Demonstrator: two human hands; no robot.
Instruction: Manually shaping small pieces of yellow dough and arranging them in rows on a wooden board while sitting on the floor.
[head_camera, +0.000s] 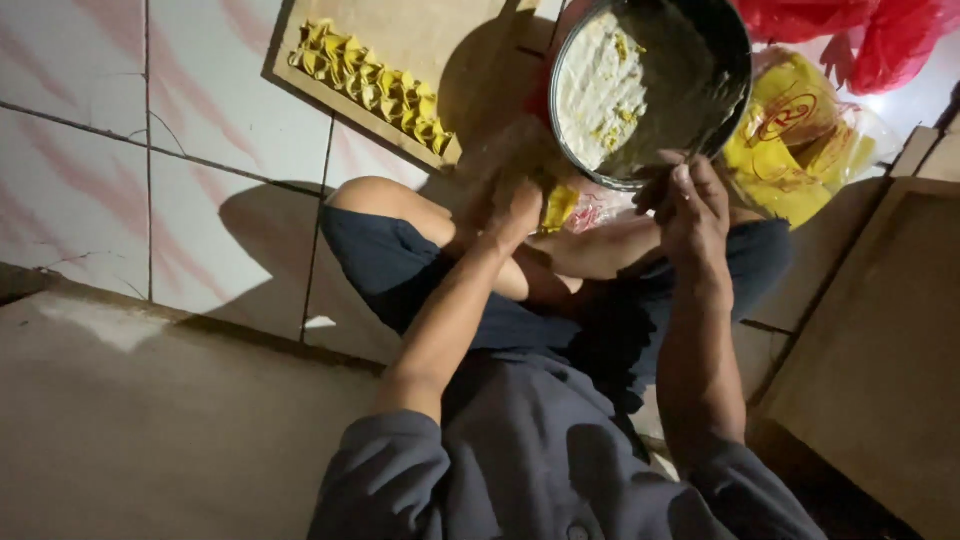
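Yellow wrapper (558, 205) in left hand (505, 215) fingers; right hand (690, 205) at metal bowl (735, 100) rim.

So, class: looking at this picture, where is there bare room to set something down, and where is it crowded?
Free: the tiled floor left of the wooden board, and the board's bare part beside its row of yellow dumplings. Crowded: around the left hand and right hand, where the metal bowl, the bag of yellow wrappers and the knees meet.
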